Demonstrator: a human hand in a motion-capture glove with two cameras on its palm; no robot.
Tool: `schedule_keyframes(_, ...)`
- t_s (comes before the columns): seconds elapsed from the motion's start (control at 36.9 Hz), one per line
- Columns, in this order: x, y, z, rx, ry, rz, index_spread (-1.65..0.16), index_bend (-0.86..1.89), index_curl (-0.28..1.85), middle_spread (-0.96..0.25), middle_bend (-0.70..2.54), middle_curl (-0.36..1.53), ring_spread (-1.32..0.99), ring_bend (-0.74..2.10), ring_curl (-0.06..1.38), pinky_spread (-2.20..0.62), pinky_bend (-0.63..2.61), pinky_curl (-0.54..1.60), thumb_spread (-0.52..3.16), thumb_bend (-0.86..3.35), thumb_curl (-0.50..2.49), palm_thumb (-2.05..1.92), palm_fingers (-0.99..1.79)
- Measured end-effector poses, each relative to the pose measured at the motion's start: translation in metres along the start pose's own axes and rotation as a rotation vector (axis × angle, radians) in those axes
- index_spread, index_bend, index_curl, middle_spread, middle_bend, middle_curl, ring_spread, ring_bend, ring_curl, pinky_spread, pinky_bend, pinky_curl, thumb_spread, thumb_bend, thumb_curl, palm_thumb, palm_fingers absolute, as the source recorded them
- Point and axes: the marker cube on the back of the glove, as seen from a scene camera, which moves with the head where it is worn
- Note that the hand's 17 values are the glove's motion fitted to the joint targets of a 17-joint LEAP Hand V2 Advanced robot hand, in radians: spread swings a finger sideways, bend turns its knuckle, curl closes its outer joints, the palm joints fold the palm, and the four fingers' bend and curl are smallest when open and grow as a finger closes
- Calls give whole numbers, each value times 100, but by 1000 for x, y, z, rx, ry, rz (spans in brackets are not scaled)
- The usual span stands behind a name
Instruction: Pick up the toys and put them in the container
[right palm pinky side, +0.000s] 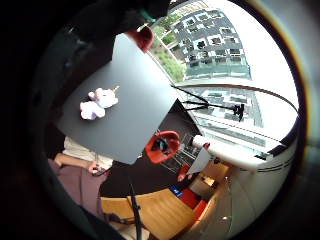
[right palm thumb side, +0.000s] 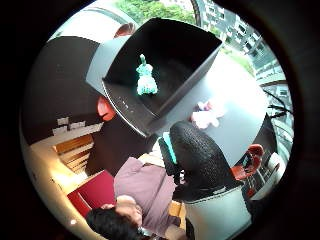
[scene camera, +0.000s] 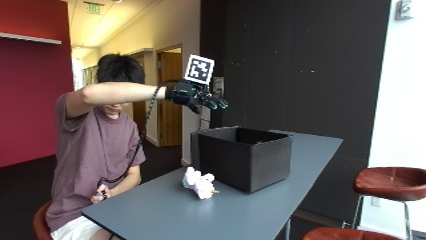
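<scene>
No lettering, brand, number or label can be read on anything here. The only sign is a small one on the ceiling (scene camera: 94, 7) at about eleven o'clock in the outside view, green on white, its letters too small to make out. The black box (scene camera: 243, 156), the plush toy (scene camera: 200, 183) and the grey worktop (scene camera: 266, 210) carry no visible print.

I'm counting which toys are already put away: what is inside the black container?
One teal toy lies on the floor of the black container. The near wall hides part of the floor, so anything there can't be seen.
</scene>
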Motion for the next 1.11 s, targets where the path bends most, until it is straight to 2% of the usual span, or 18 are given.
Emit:
schedule_keyframes(0.08, 31, 7, 30, -24, 113, 34, -18, 9, 31, -2, 13, 37, -1, 35, 30, 5, 80, 36, 129, -3, 44, -3, -24)
schedule_keyframes(0.19, 45, 5, 66, -40, 48, 85, -18, 9, 29, -2, 13, 35, -1, 33, 30, 5, 77, 35, 130, -3, 41, -4, -23)
schedule_keyframes(0.32, 71, -3, 129, -72, 181, -43, -19, 10, 27, -2, 13, 34, -1, 32, 30, 4, 74, 34, 130, -3, 38, -4, -22)
schedule_keyframes(0.62, 55, -45, 271, -207, 53, -149, -24, 14, 27, -5, 11, 29, 0, 20, 28, 4, 72, 34, 129, -4, 34, -4, -23)
schedule_keyframes(0.73, 64, -58, 293, -135, 139, -175, -26, 16, 27, -6, 4, 25, 3, 15, 26, 7, 88, 37, 123, -5, 33, -5, -21)
schedule_keyframes(0.79, 61, -63, 298, -66, 143, -162, -27, 27, 31, -6, 0, 22, 4, 14, 25, 7, 93, 39, 121, -5, 32, -5, -14)
schedule_keyframes(0.84, 60, -67, 301, -4, 116, -153, -28, 32, 33, -8, 1, 20, 4, 28, 29, 5, 95, 39, 121, -4, 32, -3, 5)
schedule_keyframes(0.95, 59, -69, 305, 93, 96, -154, -27, 43, 34, -13, 27, 24, -7, 46, 30, -2, 80, 33, 125, 0, 33, 4, 49)
schedule_keyframes(1.11, 53, -67, 300, 199, 11, -79, -29, 56, 42, -20, 48, 32, -21, 76, 40, -15, 73, 33, 130, 11, 41, 26, 91)
